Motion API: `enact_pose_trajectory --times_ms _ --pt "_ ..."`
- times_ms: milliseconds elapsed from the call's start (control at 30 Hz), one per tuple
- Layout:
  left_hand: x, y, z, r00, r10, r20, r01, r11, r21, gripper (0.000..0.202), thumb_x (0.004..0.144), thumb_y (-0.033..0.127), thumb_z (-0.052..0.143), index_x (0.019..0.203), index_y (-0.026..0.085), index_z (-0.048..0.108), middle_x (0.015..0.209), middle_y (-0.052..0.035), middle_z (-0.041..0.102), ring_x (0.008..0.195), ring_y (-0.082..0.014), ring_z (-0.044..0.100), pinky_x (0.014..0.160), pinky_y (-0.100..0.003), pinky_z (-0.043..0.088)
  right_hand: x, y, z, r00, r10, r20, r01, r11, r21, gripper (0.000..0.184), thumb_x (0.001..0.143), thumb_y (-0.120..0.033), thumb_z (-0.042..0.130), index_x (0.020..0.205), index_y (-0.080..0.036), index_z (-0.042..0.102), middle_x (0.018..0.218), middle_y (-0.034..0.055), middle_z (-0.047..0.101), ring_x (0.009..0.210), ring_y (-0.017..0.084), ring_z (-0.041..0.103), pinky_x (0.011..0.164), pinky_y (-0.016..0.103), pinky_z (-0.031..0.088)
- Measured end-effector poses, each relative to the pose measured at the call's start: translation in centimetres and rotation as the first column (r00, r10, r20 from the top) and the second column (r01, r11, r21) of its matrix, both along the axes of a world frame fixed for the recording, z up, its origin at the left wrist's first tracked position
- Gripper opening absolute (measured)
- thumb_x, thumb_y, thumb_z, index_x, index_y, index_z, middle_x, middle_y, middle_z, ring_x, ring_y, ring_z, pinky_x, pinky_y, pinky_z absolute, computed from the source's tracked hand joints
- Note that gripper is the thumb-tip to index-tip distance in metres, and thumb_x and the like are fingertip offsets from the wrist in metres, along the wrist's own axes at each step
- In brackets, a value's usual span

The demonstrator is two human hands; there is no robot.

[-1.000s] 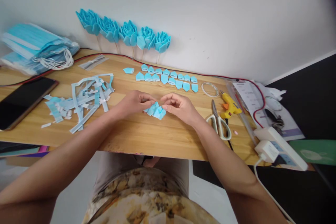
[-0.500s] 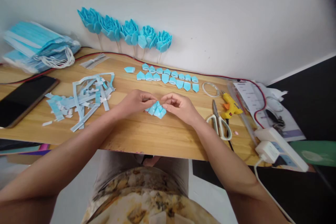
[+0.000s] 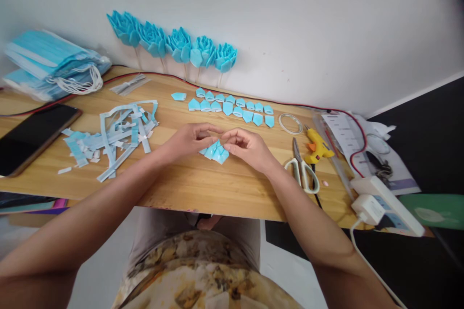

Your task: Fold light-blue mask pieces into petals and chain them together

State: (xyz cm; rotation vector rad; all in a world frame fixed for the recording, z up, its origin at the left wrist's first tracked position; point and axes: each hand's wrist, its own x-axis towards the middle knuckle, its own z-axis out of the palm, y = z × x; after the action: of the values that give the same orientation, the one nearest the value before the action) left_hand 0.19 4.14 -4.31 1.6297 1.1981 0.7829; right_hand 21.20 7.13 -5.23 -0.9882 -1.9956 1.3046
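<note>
My left hand (image 3: pixel 188 139) and my right hand (image 3: pixel 247 147) meet over the middle of the wooden table (image 3: pixel 203 188). Both pinch a small folded light-blue piece (image 3: pixel 216 151) that rests just above the tabletop. Fingers of each hand are curled and pressed on its upper edge. Beyond the hands lie two rows of several small folded blue petals (image 3: pixel 232 105). Several finished blue flowers (image 3: pixel 174 43) on thin sticks lean against the white wall.
A heap of cut blue and white strips (image 3: pixel 110 136) lies left of my hands. A dark phone (image 3: pixel 32 137) and a stack of face masks (image 3: pixel 50 65) sit far left. Scissors (image 3: pixel 303 170), a yellow glue gun (image 3: pixel 318 146), a tape ring (image 3: pixel 290 123) and a power strip (image 3: pixel 384 203) lie right.
My left fingers have shifted slightly on the folded piece, the index finger now stretched further over it. Everything else stays put.
</note>
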Motion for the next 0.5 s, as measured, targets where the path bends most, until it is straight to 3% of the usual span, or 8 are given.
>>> enact_pose_trajectory --times_ms 200,300,400,500 --pt "-0.04 0.08 -0.17 1.0 -0.011 0.007 0.01 1.0 0.026 0.042 0.085 0.038 0.053 0.119 0.016 0.061 0.071 -0.0014 0.061 0.057 -0.0111 0.049 0.051 -0.021 0.035 0.03 0.03 -0.12 1.0 -0.005 0.004 0.005 1.0 0.01 0.021 0.08 -0.032 0.065 0.097 -0.019 0.064 0.076 -0.0008 0.062 0.067 0.01 0.055 0.063 0.025 0.043" --pt "-0.17 0.07 -0.07 1.0 0.015 0.012 -0.016 0.998 0.062 0.045 0.086 0.042 0.054 0.124 0.018 0.058 0.095 -0.0058 0.066 0.077 -0.0162 0.058 0.061 -0.023 0.042 0.02 0.1 -0.14 1.0 -0.013 0.0 0.013 1.0 0.006 0.022 0.08 -0.032 0.065 0.098 -0.02 0.065 0.076 -0.0009 0.062 0.066 0.011 0.055 0.063 0.025 0.043" --pt "-0.3 -0.03 0.15 0.999 0.036 0.041 -0.038 0.998 0.052 0.048 0.087 0.045 0.053 0.127 0.02 0.055 0.118 -0.0078 0.062 0.099 -0.022 0.058 0.076 -0.029 0.047 0.0 0.16 -0.17 0.999 -0.03 -0.02 0.03 1.0 -0.001 0.02 0.08 -0.031 0.064 0.097 -0.02 0.065 0.077 -0.0005 0.064 0.067 0.011 0.056 0.063 0.025 0.043" --pt "-0.2 -0.19 0.27 0.991 0.047 0.121 -0.046 0.999 -0.008 0.056 0.088 0.046 0.052 0.137 0.021 0.045 0.112 -0.0083 0.062 0.101 -0.0235 0.058 0.077 -0.032 0.049 -0.03 0.23 -0.25 0.997 -0.062 -0.051 0.061 0.998 -0.007 0.018 0.08 -0.03 0.064 0.096 -0.02 0.065 0.079 0.0 0.065 0.069 0.012 0.059 0.065 0.026 0.044"
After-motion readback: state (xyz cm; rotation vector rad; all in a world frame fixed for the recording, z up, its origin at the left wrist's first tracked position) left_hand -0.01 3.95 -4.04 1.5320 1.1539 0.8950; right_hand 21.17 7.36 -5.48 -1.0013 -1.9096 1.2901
